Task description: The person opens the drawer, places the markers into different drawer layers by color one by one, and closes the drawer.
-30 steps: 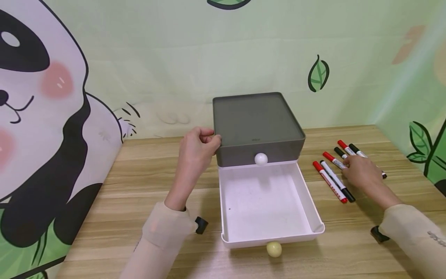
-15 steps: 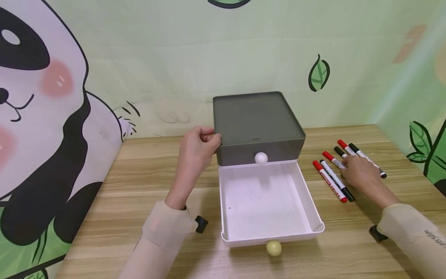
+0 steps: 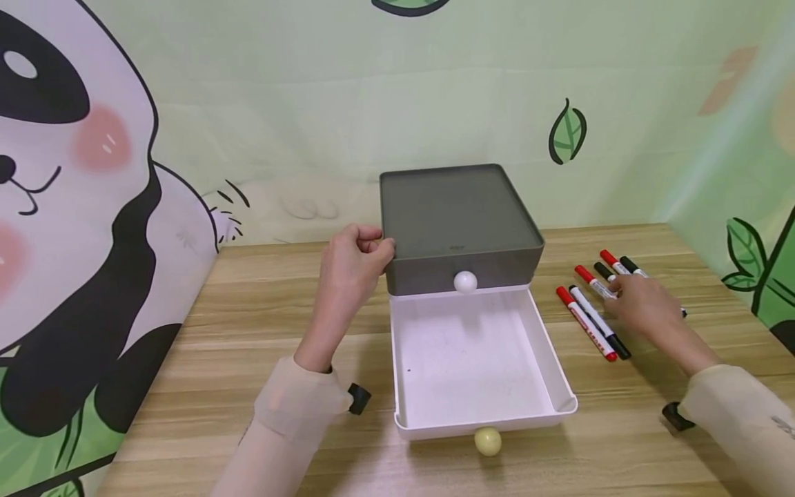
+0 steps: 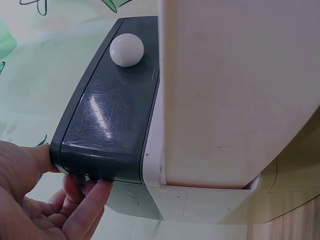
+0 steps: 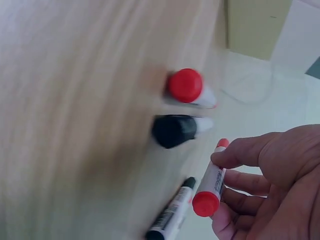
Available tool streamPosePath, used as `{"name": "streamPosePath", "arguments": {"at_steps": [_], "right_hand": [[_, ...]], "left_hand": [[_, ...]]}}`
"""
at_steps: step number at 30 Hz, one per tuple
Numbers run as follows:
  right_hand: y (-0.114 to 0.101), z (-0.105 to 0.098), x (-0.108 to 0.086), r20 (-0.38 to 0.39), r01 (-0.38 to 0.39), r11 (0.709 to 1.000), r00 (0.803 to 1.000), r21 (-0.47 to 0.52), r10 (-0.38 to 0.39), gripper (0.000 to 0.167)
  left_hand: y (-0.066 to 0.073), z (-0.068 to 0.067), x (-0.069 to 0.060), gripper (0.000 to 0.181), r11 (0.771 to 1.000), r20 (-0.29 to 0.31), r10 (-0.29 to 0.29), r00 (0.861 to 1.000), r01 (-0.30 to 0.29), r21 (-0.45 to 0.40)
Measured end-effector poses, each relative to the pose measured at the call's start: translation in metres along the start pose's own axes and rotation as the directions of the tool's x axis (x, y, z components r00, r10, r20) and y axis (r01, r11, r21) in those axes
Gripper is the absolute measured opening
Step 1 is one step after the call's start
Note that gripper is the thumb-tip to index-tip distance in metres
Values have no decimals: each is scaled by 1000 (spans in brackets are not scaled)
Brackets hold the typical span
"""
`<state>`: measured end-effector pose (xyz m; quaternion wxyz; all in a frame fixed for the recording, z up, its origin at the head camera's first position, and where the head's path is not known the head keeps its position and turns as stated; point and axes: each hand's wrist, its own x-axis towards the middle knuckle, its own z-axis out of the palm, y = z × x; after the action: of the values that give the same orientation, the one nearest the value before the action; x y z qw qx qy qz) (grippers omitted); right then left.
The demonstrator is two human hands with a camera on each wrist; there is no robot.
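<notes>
My left hand grips the front left edge of the dark grey box, its thumb on the top rim; the left wrist view shows the fingers under the box's corner. Below the grey top, a white drawer is pulled out, with nothing but a small speck in it. At the right, my right hand pinches a red-capped white marker, seen between thumb and fingers in the right wrist view. Beside it lie a red marker and a black one.
Several more markers, one with a red cap and others with black caps, lie behind my right hand. A white knob sticks out of the upper front, a yellowish knob from the drawer. A patterned cloth stands behind the table.
My right hand has shifted slightly, and the red-capped marker in it has moved a little away from me. The left hand, box and drawer have stayed put.
</notes>
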<state>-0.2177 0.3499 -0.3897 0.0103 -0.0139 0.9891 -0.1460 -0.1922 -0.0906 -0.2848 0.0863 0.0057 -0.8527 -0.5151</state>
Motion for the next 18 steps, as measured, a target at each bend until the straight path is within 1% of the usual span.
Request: {"name": "streamPosePath", "arguments": {"at_steps": [2,7,14,18], "right_hand": [[-2,-5,-2,8,5,1000,1000,6,-5,37],[-8,-17,-7,-6,35,999,999,27,-35,39],[-16,-34,-16,17,30,997,999,77,-31,41],[-18,-44,-19,2,53,994,999,94,-53,40]], "left_hand": [[0,0,0,31,1000,-2,3,1000,-3,0],[-1,0,1,30,1000,-12,8,1000,-7,4],[0,0,1,30,1000,-11,4,1000,-4,9],[0,1,1,30,1000,-6,2,1000,-1,7]]}}
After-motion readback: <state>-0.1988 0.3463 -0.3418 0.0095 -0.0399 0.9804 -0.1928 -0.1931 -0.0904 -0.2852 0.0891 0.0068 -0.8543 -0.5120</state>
